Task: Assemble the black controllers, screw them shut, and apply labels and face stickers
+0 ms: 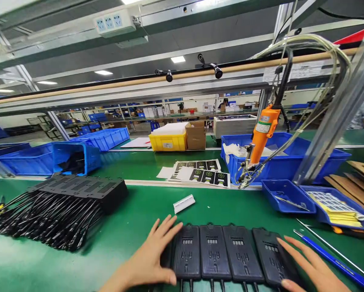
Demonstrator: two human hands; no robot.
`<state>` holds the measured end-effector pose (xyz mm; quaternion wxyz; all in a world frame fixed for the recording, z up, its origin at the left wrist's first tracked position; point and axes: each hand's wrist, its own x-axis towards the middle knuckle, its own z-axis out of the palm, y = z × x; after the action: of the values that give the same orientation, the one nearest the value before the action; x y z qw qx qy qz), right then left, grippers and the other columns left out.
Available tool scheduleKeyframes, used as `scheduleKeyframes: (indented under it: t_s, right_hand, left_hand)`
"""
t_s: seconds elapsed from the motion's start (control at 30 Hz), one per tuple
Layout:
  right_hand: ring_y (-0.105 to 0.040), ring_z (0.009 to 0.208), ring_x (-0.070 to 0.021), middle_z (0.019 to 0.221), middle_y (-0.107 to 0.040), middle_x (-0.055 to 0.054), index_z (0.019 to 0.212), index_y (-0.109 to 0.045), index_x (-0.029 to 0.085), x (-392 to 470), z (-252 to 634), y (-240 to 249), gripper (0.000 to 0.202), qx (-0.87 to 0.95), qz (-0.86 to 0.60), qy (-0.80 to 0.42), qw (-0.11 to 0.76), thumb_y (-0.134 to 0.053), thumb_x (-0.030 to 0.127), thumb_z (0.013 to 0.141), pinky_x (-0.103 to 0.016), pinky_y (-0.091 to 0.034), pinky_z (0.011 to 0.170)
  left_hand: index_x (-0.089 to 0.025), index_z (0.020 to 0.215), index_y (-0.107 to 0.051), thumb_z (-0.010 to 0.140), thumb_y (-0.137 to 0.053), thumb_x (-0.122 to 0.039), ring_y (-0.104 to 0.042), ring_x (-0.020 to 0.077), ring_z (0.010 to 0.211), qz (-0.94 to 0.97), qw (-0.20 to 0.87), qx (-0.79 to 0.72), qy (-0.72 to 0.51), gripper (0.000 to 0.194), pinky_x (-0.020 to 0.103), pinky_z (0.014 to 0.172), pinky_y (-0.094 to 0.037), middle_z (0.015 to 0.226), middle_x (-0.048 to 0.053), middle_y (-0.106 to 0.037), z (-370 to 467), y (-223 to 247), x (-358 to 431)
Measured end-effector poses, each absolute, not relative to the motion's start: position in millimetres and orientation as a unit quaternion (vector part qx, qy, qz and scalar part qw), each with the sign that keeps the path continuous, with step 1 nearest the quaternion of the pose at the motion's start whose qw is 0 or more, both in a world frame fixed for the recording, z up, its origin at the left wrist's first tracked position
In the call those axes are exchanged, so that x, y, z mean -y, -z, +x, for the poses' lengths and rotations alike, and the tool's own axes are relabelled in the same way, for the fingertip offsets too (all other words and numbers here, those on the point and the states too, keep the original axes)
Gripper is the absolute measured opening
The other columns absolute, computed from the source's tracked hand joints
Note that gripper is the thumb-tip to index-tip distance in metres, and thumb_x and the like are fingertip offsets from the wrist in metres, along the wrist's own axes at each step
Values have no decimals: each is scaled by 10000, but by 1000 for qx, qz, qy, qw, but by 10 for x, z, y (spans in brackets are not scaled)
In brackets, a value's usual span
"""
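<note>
Several flat black devices with small digit windows lie in a row on the green bench; one of them is near the row's middle. My left hand rests at the row's left end with its fingers spread, partly covering the leftmost device. On the other side, my right hand touches the tilted rightmost device, fingers apart. Black cables come out of the devices' lower edges and run out of view. Beyond the row lies a small white strip.
Stacked black units with many cables sit at left. An orange power driver hangs at right above blue bins. Printed label sheets lie behind. A blue-handled tool and a metal rod are at the right.
</note>
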<state>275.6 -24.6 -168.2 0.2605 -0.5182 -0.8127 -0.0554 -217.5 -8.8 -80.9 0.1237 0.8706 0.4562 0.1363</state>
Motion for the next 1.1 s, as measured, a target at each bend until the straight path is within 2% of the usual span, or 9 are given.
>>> scheduleKeyframes:
  t_s: [0.1, 0.2, 0.4, 0.53, 0.67, 0.73, 0.83, 0.93, 1.1]
  right_hand:
    - [-352, 1374, -500, 1605, -210, -217, 1583, -136, 237, 153, 2390, 1456, 1169, 852, -481, 75, 193, -657, 757, 675, -671, -463, 974]
    - [-253, 1402, -501, 1601, -128, -251, 1577, -22, 175, 33, 2178, 1371, 1345, 873, -456, 43, 169, -655, 832, 589, -667, -400, 1018]
    - [-225, 1411, -486, 1592, -241, -94, 1544, -209, 349, -181, 2147, 1334, 1054, 890, -439, -6, 121, -624, 786, 679, -742, -290, 1043]
    - [-264, 1398, -485, 1573, -289, -81, 1546, -211, 349, -141, 2160, 1329, 993, 894, -430, 15, 127, -607, 745, 726, -735, -357, 1015]
    - [-281, 1382, -485, 1556, -324, -74, 1545, -202, 366, -74, 2186, 1341, 947, 896, -422, 31, 137, -615, 692, 758, -745, -384, 985]
    - [-309, 1361, -490, 1542, -345, -82, 1535, -223, 385, -82, 2190, 1305, 913, 897, -420, 26, 139, -618, 678, 767, -772, -372, 962]
    - [-385, 1335, -465, 1528, -366, -106, 1515, -310, 373, -161, 2131, 1166, 781, 889, -427, -7, 164, -589, 621, 829, -742, -416, 945]
    - [-457, 1329, -402, 1506, -443, -99, 1447, -477, 339, -286, 1968, 963, 604, 862, -458, -27, 214, -527, 578, 894, -647, -467, 981]
    - [-584, 1255, -293, 1390, -594, -78, 1305, -628, 317, -449, 1664, 779, 444, 851, -458, -39, 252, -494, 522, 934, -494, -523, 1006]
  left_hand:
    - [-237, 1580, -44, 654, -588, -876, -191, 473, 1449, 897, 72, -430, -72, 1249, 743, 1102, -132, 1614, 186, -159, -1923, 848, 206]
    - [-179, 1576, 11, 686, -562, -871, -186, 441, 1460, 899, 72, -427, -61, 1264, 691, 1134, -166, 1609, 203, -160, -1831, 828, 115]
    - [-192, 1574, -134, 717, -538, -863, -208, 446, 1457, 907, 103, -408, -34, 1162, 707, 1138, -128, 1604, 165, -235, -1801, 728, -32]
    - [-207, 1576, -135, 762, -522, -834, -247, 449, 1445, 905, 112, -409, -41, 1098, 691, 1147, -125, 1592, 159, -283, -1771, 706, 39]
    - [-188, 1578, -100, 772, -559, -798, -217, 449, 1454, 902, 149, -404, -42, 1110, 672, 1156, -106, 1606, 185, -227, -1775, 632, 78]
    - [-217, 1544, -260, 759, -647, -737, -320, 413, 1424, 889, 164, -423, -59, 1018, 615, 1164, -202, 1571, 168, -332, -1777, 565, 13]
    - [-230, 1343, -528, 868, -687, -476, -510, 307, 1290, 845, 132, -506, -116, 558, 465, 1096, -392, 1411, 122, -525, -1760, 499, -235]
    - [-154, 1197, -587, 869, -707, -286, -573, 299, 1153, 801, 84, -575, -143, 373, 473, 992, -463, 1258, 140, -576, -1734, 529, -598]
    - [-155, 1142, -607, 952, -627, -335, -648, 202, 926, 779, 65, -606, -147, 263, 397, 807, -558, 1099, 64, -641, -1778, 644, -1032]
